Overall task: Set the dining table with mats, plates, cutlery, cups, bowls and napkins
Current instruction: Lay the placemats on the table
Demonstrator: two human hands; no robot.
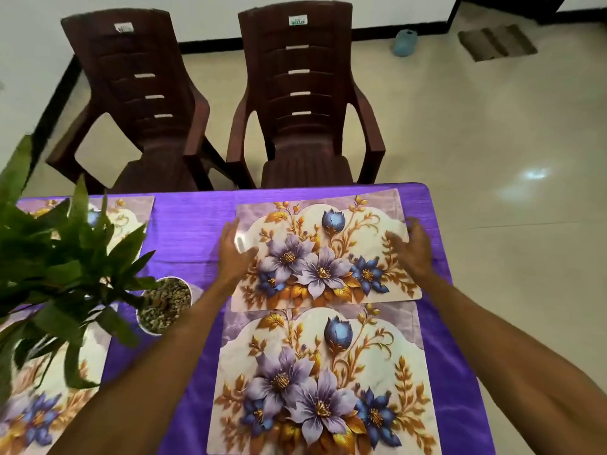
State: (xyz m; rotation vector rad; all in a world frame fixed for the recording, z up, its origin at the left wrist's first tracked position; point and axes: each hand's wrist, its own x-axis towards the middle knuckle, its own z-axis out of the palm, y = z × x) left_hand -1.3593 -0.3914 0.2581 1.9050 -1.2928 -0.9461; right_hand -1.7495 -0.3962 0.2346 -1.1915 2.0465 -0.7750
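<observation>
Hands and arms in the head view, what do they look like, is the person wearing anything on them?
Both are bare. The left hand and right hand wear no gloves, and the left forearm and right forearm show no sleeve, watch or bracelet as far as the frame reaches. No ring can be made out, though both hands are slightly blurred.

Purple cloth [197,221] covers the surface; mats [328,257] show lilac and blue flowers with gold leaves; chairs [305,103] dark brown.
</observation>
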